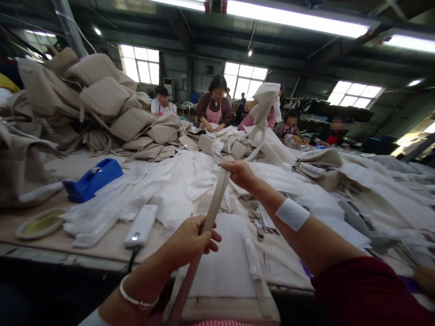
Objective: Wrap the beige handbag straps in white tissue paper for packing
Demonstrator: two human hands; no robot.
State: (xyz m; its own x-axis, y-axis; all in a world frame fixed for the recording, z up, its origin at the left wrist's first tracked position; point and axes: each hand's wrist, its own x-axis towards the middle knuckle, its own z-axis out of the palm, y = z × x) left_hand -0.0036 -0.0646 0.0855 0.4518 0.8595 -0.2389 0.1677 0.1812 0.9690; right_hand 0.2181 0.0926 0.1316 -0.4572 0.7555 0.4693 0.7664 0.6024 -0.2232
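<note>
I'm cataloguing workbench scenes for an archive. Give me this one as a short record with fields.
Left hand: grips the beige strap partway along
Right hand: pinches the strap farther from the body
Strap position: slanting, above a white sheet
Table, left: blue dispenser, white device with black cord
Background: beige heap, co-worker in pink apron

A broad tan worktable (110,242) carries, along its near left side, a shallow oval dish (41,224), a blue tape dispenser (91,181) and a white corded device (142,226), with loose white sheeting (170,185) spread beside them. Beige bags (105,97) are heaped at the far left, and small strap pieces (261,222) lie right of centre. A beige panel (234,310), partly covered in white, overlaps the near edge.
</note>
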